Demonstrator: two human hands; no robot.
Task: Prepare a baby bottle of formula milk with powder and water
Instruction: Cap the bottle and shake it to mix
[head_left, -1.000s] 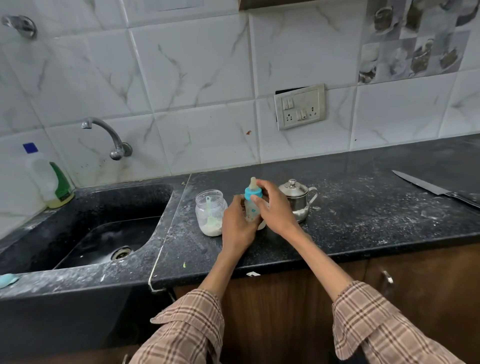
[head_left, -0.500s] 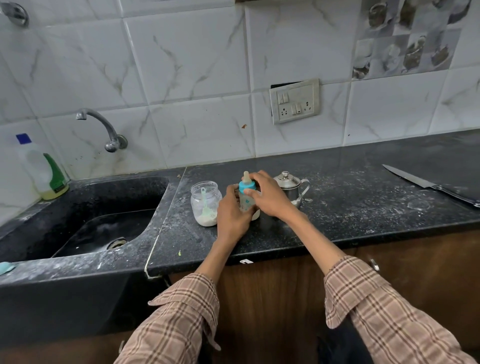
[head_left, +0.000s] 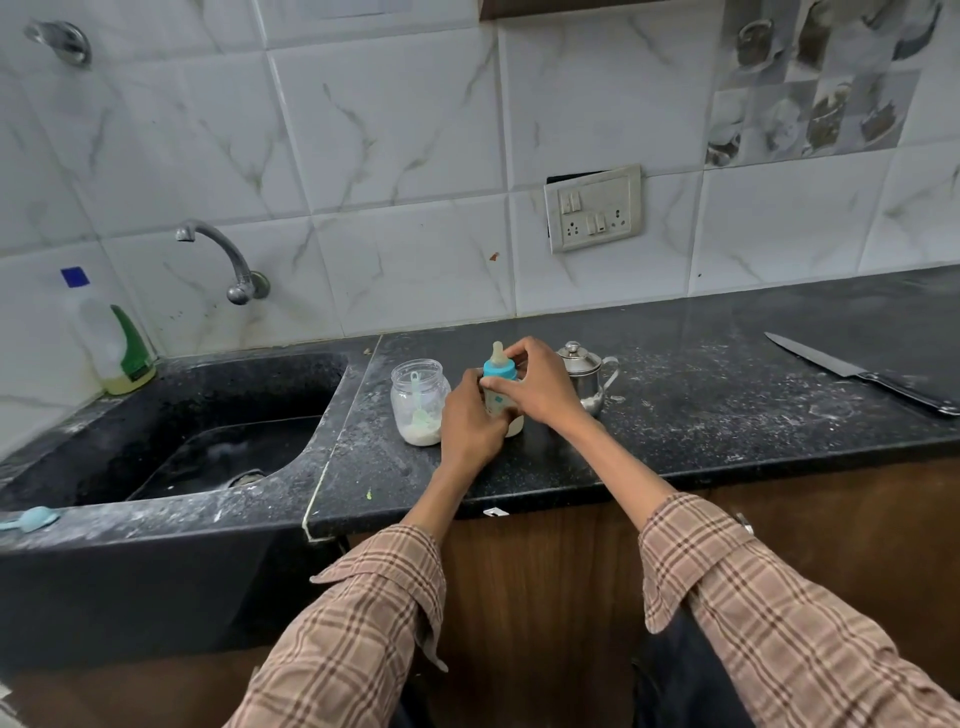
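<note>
The bottle (head_left: 500, 387) is standing upright on the counter (head_left: 675, 415), between the jar (head_left: 420, 401) and the kettle (head_left: 584, 375). The left hand (head_left: 470, 423) is grasping its body, and the right hand (head_left: 537, 384) is gripping it below the blue cap (head_left: 500, 369).

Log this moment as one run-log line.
step: closing bottle | left hand: grips baby bottle body | right hand: on blue collar | bottle: upright on counter | powder jar: open, left of bottle
</note>
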